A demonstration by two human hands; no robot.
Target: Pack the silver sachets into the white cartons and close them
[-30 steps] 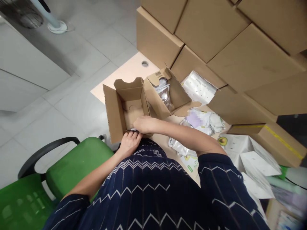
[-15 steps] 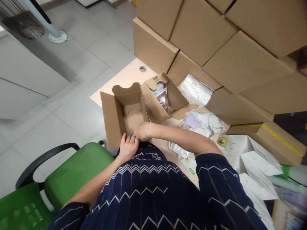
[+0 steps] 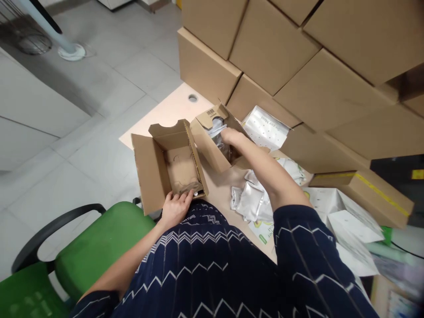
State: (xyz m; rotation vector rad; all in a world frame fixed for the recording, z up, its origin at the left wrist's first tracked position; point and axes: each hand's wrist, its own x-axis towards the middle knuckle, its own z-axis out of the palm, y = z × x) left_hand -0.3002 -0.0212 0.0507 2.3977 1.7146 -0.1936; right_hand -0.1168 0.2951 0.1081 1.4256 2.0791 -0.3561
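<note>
An open cardboard box (image 3: 155, 165) lies at the near edge of the table, its inside bare. My left hand (image 3: 174, 206) rests against its near edge, fingers laid flat on the cardboard. Beside it to the right stands a second open box (image 3: 207, 148) holding silvery packets (image 3: 217, 126). My right hand (image 3: 228, 136) reaches down into that box among the packets; its fingers are hidden inside, so their grip cannot be made out.
Large closed cartons (image 3: 281, 53) are stacked along the back and right. Loose silver pouches (image 3: 248, 201) and white printed bags (image 3: 347, 221) lie on the table. A green chair (image 3: 96, 247) stands at my left, over a tiled floor.
My right hand left the near edge of the empty box and moved up and right into the second box. My left hand stayed at the near edge.
</note>
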